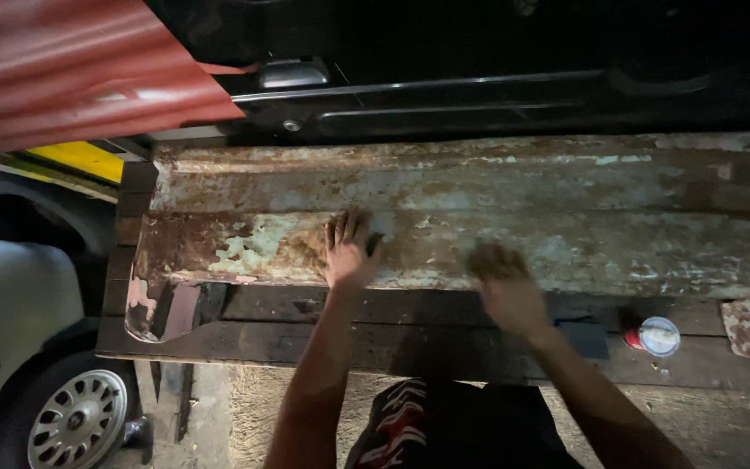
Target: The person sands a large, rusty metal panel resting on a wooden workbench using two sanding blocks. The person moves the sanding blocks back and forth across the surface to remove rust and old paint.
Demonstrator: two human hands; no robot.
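Nearest us: dark shorts with a red-white pattern [397, 417], both our forearms reaching out over the near edge of the table [305, 343], which is dark wooden planks

On the near planks, toward the right end: a small can with a pale lid [655, 335] lying by the edge, and a dark flat block [585, 339] just beside our right wrist

Right hand [507, 287] is over the near edge of the rusty sheet-metal panel [479, 208], motion-blurred; we can't tell if the grip is shut on anything or just flat

Left hand [349, 250] rests flat on the panel, fingers spread wide, nothing held, pressing on the raised fold near the middle. A small dark piece sits at its fingertips, too unclear to name

The panel spans most of the table from left end to right, long, ribbed, heavy rust with flaking pale paint. Its near-left corner is torn and curled

Far side: black car body with chrome trim [444, 87] right behind the table's far edge. Left of the table: red corrugated sheet [71, 69], white car with alloy wheel [75, 421]

Risks as we judge them:
- torn left corner and flaked edges could cut bare hands if the right one slides along the lip
- panel only steadied by one flat palm; a hard stroke could skate it toward the black car and scratch it
- can sits close to the right elbow path, could get knocked off the near edge
- rust dust, no gloves
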